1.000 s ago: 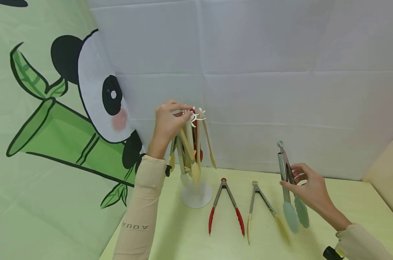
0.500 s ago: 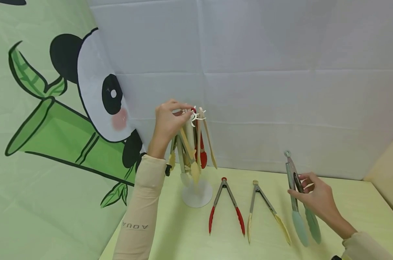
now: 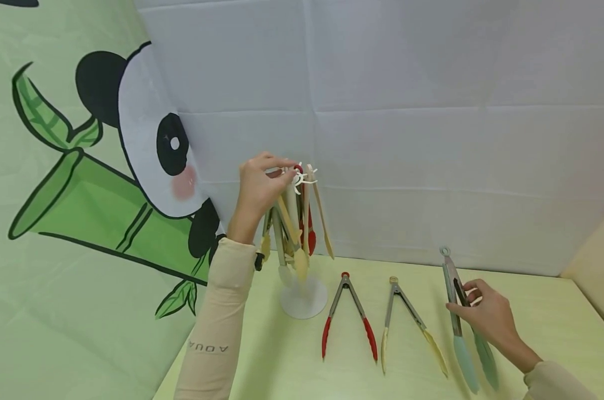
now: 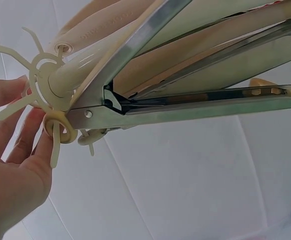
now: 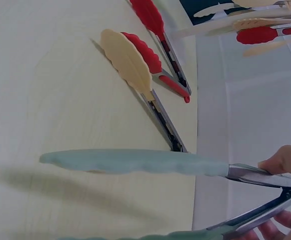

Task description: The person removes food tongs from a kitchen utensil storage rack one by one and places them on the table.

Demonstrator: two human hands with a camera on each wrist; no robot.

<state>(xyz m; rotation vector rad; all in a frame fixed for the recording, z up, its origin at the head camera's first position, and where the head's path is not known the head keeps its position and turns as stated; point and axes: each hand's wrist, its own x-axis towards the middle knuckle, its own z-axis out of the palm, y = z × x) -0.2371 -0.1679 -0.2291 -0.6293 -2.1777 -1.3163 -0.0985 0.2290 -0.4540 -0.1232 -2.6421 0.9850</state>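
Mint green coats the tips of the steel-legged mint tongs (image 3: 456, 328), held at the right side of the pale table (image 3: 557, 316) in the person's right hand (image 3: 489, 311). Thumb on 1 leg, fingers on the other, the hand is clamped around the upper part. The long axis runs from the back towards the person: the hinge ring points at the whitish cloth (image 3: 432, 83), the 2 tips at the near edge, slanting a little rightward. The legs stand apart in a narrow V. Seen from the right wrist, a shadow (image 5: 75, 192) falls on the tabletop, separate from the upper tip, so that leg is clear of the surface; I can't tell about the other.

Over to the left, the left hand (image 3: 263, 186) pinches the top of a white stand (image 3: 304, 305), thumb and fingers curled at its hooks (image 3: 309, 179), just beside a red loop (image 3: 298, 168). Several utensils (image 3: 300, 264) hang there, heads downward.

Between the stand and the right hand, 2 more pairs lie spread on the table: red tongs (image 3: 370, 336) and, just beside them, yellow tongs (image 3: 435, 350). Both have their hinges towards the cloth and their tips towards the person.
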